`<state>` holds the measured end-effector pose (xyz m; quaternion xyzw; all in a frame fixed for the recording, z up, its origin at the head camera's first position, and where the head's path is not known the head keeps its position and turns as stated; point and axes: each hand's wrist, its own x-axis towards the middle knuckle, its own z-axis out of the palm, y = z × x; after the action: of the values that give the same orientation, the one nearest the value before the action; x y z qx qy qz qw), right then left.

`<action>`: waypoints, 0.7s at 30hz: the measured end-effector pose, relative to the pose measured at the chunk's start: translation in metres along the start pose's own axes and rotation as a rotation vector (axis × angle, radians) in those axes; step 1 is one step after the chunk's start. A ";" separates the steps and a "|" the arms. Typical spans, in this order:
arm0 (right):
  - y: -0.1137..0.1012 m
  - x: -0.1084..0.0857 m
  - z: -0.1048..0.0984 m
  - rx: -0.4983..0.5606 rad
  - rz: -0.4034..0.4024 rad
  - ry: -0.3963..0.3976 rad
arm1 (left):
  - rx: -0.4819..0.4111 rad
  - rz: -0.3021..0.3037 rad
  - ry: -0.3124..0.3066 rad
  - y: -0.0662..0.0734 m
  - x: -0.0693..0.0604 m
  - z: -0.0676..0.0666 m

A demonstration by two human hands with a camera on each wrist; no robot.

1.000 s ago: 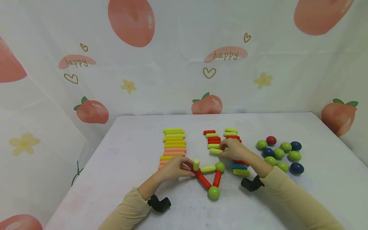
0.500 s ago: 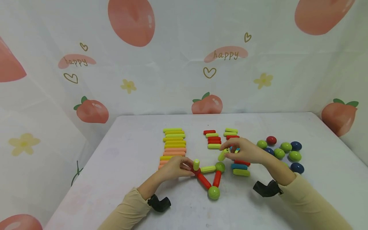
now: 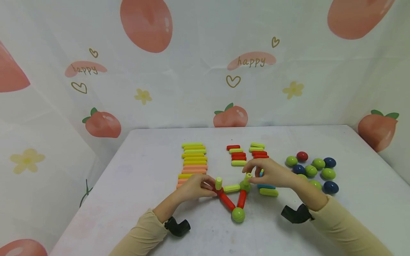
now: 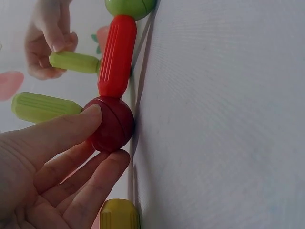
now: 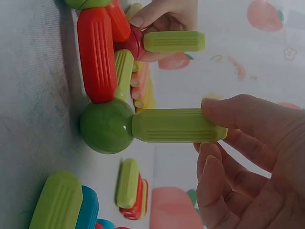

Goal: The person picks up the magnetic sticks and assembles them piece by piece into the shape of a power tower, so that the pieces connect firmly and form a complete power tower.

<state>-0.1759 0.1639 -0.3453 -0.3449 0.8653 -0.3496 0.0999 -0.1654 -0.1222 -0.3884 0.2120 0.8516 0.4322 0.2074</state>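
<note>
Red and yellow-green rods join three balls into a triangular frame (image 3: pixel 242 199), which lies on the white table (image 3: pixel 205 238) in front of the person. At the frame's left corner is a dark red ball (image 4: pixel 112 125), pinched between the thumb and fingertips of the left hand (image 3: pixel 195 187); a short yellow-green rod (image 3: pixel 219 183) stands upright from it. One green ball (image 5: pixel 106 125) forms the frame's far right corner, and another green ball (image 3: pixel 238 214) its near corner. Thumb and fingers of the right hand (image 3: pixel 267 172) close narrowly on the top of a second yellow-green rod (image 5: pixel 167 125), upright over the far right corner, its lower end touching the green ball there. To the left of the frame and beyond it runs a column of long rods (image 3: pixel 195 159) in yellow, yellow-green and peach. Directly beyond the frame lie red and yellow-green short rods (image 3: pixel 238 155); a second column of short rods (image 3: pixel 268 192), some blue, lies to its right, partly hidden by the right hand. Farther right of the frame sit loose balls (image 3: pixel 311 171), green, dark blue and one red. Behind everything hangs a peach-printed backdrop (image 3: pixel 192 78).
</note>
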 end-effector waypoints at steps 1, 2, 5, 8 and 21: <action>0.000 0.000 0.000 0.003 0.003 -0.003 | 0.001 0.005 -0.001 0.000 0.000 0.000; 0.000 0.001 0.001 0.006 0.006 -0.006 | 0.001 0.005 -0.001 0.000 0.000 0.000; 0.002 0.002 0.002 0.010 0.009 -0.010 | 0.003 0.004 0.000 0.000 0.000 0.000; 0.004 0.004 0.002 0.010 0.002 -0.017 | 0.004 0.002 0.000 0.000 0.000 0.000; 0.035 0.034 -0.008 0.121 0.209 0.064 | 0.005 0.014 0.001 0.000 0.001 -0.001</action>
<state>-0.2233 0.1636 -0.3609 -0.2351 0.8766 -0.3996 0.1289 -0.1665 -0.1227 -0.3884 0.2184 0.8512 0.4317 0.2034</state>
